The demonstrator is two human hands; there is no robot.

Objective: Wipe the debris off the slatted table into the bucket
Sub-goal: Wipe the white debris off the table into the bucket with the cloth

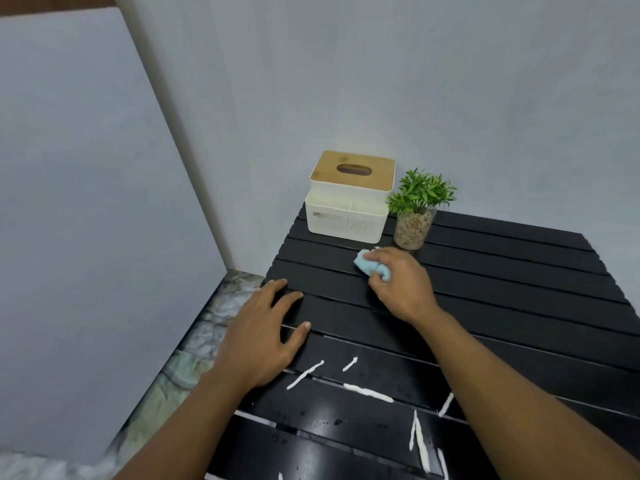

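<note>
Right hand (398,282) is clenched round a balled light-blue cloth (372,268), pressed onto the slatted table (519,306) at its far end, just short of the tissue box (349,199) and the small potted plant (417,209) beyond the knuckles. A tiny white scrap shows right at the cloth's far edge, touching or nearly; can't tell which. Left hand (266,327) lies flat & open on the table's left edge, fingers spread, holding nothing; looks like it's bracing.

Progress, judged from how things lie: early. Slats between the 2 hands & out to the right of the right hand look bare, no scraps visible there. Most of the debris (369,392) sits nearer the person than both hands: about 7 white rolled strips scattered betw. the forearms, 1 just beside the left wrist, others under the right forearm & down at the near edge. Wet spots glint on those near slats too.

Bucket: not in view anywhere, so can't say where the scraps must go or whether any are in it yet.

Left to do, prob.: drag the cloth back toward the body, gather the strips w/o pushing them thru the slat gaps, tip them off into the bucket.
</note>
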